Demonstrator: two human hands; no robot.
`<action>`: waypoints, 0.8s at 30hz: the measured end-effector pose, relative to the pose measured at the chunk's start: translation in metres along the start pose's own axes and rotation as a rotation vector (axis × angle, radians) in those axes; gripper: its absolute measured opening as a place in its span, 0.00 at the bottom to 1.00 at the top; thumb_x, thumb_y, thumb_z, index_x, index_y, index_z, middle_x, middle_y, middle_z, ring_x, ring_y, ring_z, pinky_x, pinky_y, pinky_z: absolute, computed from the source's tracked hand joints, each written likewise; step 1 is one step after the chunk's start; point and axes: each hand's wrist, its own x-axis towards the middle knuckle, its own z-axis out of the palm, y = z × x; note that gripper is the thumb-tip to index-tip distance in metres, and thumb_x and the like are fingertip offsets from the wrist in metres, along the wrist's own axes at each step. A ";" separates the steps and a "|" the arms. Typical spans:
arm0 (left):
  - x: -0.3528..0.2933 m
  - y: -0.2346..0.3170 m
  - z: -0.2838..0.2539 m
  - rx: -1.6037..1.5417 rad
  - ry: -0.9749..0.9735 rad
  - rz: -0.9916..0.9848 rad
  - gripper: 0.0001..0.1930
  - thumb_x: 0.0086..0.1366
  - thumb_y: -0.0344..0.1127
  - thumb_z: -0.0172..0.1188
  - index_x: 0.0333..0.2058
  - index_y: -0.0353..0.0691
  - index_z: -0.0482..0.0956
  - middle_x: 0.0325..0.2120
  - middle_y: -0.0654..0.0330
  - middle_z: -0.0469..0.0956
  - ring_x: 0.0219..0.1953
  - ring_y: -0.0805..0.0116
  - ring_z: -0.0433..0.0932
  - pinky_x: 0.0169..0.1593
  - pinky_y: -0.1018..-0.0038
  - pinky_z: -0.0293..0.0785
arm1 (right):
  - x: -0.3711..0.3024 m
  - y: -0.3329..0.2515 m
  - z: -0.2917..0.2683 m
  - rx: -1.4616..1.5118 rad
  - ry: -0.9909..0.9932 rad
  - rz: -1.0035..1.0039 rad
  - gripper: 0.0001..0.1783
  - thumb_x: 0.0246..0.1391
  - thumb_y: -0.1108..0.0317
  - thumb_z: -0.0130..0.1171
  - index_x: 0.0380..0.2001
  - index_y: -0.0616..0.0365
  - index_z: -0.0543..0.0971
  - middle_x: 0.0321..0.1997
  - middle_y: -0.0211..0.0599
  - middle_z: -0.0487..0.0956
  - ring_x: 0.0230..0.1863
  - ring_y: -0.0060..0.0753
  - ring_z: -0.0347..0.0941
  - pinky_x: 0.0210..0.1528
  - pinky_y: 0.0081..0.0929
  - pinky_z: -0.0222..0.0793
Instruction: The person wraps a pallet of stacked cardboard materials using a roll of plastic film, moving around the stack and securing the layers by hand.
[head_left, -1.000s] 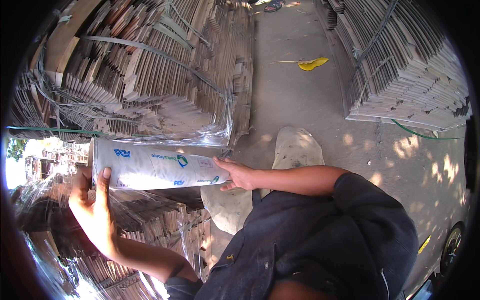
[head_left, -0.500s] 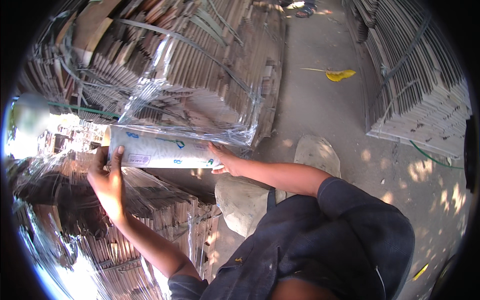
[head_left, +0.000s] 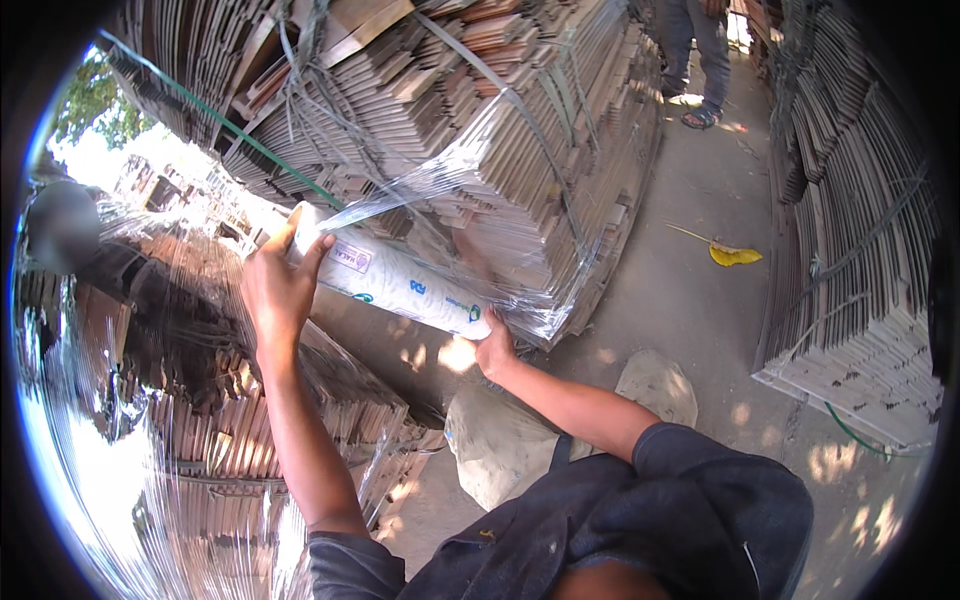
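A white roll of stretch film [head_left: 395, 278], with blue and green printed marks, is held slantwise in front of me, its left end higher than its right. My left hand [head_left: 278, 290] is closed around the left end, near the brown core, with the thumb on top. At the lower right end, my right hand [head_left: 495, 345] grips the roll; its fingers are partly hidden. Clear film [head_left: 425, 182] stretches from the roll to the corner of a big strapped stack of flattened cardboard [head_left: 515, 215].
A film-wrapped cardboard stack [head_left: 230, 440] stands at the lower left. Another strapped stack [head_left: 860, 350] lines the right side of the passage. A person's legs [head_left: 697, 55] show at the far end. On the ground lies a yellow leaf [head_left: 735, 256].
The roll has tilted, its left end rising and its right end dropping, and both hands have moved right with it. The view has shifted, bringing a person's legs into sight.
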 end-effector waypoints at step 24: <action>-0.016 -0.083 -0.001 0.149 0.048 0.390 0.33 0.57 0.45 0.76 0.59 0.39 0.78 0.37 0.43 0.85 0.47 0.41 0.83 0.55 0.56 0.75 | 0.065 0.087 0.024 -0.173 -0.069 0.417 0.47 0.68 0.41 0.60 0.79 0.40 0.49 0.73 0.44 0.70 0.68 0.48 0.72 0.65 0.50 0.72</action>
